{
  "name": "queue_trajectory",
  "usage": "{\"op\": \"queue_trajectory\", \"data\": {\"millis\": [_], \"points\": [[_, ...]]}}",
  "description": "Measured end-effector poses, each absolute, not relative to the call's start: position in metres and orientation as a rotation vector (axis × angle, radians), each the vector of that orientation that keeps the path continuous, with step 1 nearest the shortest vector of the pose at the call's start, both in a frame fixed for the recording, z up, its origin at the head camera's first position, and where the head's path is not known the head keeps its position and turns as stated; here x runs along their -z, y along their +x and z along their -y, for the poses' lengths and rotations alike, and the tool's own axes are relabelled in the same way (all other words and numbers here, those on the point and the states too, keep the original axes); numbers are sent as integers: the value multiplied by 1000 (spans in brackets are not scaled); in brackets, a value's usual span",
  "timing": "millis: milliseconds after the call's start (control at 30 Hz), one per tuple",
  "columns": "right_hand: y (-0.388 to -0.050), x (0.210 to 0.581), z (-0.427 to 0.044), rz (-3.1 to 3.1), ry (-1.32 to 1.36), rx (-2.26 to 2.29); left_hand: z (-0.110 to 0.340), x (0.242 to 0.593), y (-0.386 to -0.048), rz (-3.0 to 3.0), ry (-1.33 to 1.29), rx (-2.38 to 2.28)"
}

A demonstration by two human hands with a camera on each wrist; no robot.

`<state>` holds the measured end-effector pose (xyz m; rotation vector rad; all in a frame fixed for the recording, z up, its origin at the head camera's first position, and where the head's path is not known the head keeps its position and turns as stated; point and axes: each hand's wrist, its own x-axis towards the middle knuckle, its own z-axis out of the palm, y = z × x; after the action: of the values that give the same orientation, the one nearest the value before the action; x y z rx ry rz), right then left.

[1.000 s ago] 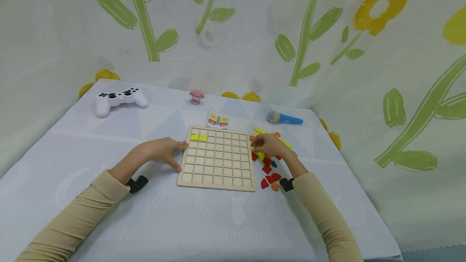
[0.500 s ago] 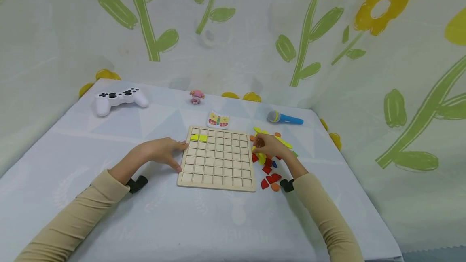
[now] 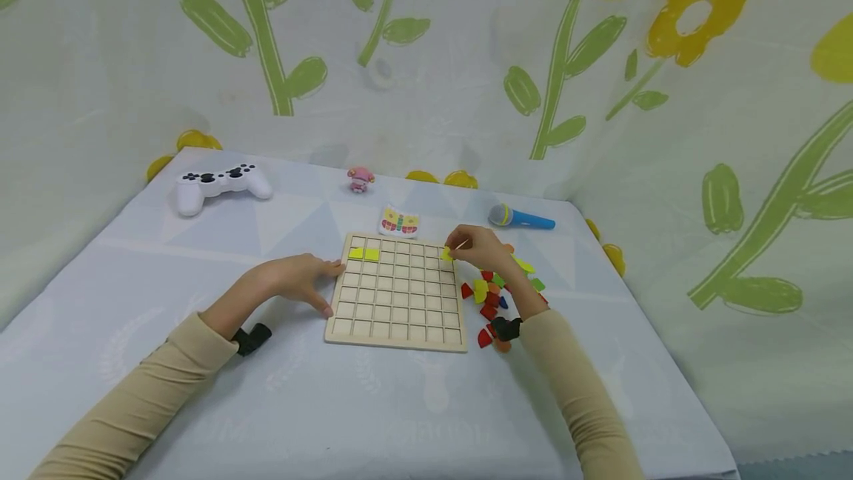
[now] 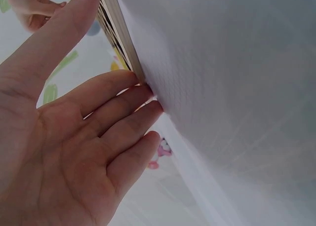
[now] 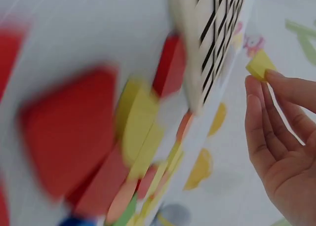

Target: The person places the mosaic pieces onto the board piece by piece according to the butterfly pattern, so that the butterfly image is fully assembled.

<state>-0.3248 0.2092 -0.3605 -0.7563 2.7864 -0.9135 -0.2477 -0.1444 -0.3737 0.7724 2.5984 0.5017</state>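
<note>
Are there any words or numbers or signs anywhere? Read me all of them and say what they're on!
None can be read for certain.
Tablecloth: faint letter-like marks near the front, too pale to read.
White game controller: any symbols on its buttons are too small to read.
Butterfly card: coloured shapes, no words that I can see.
Grid board and yellow piece in the right hand: no writing shows.
</note>
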Motion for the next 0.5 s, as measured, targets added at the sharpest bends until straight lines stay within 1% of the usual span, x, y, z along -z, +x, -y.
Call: {"op": "queue_trajectory", "data": {"millis": [300, 500], "points": [[-322, 357, -165, -2688, -824, 981, 143, 376, -250, -2602, 756, -505], [-327, 360, -140, -2643, -849, 926, 143, 375, -250, -2601, 761, -509]]}}
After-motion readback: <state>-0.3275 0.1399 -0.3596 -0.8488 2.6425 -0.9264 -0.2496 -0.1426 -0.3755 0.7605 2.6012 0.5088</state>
